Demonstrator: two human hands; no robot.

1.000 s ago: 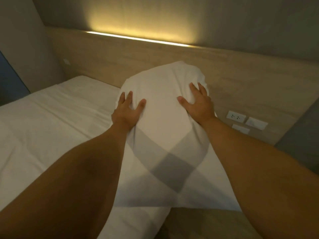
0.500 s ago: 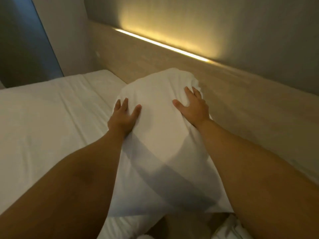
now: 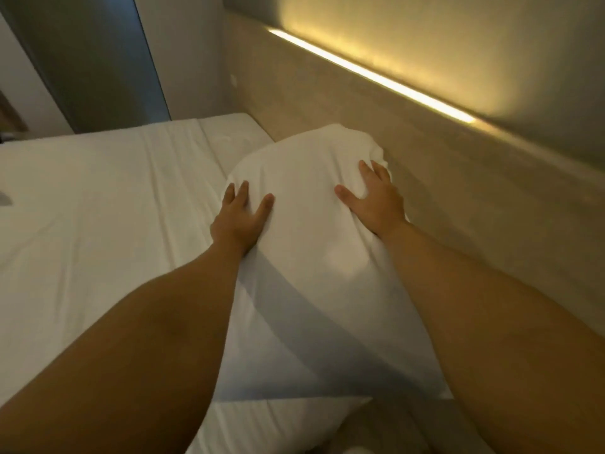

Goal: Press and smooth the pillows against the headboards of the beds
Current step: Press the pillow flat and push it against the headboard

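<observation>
Two flat hands, left hand [image 3: 236, 221] and right hand [image 3: 376, 199], on one pillow [image 3: 307, 244].

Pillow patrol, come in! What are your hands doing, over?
Left hand and right hand flat, open, pressing the white pillow. Pillow propped against the wooden headboard. Nothing in the way.

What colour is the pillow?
The pillow is plain white, seen best in the head view.

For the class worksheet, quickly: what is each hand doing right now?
Left hand: open, flat on the plump white fabric pillow.
Right hand: open, pressing it.
</observation>
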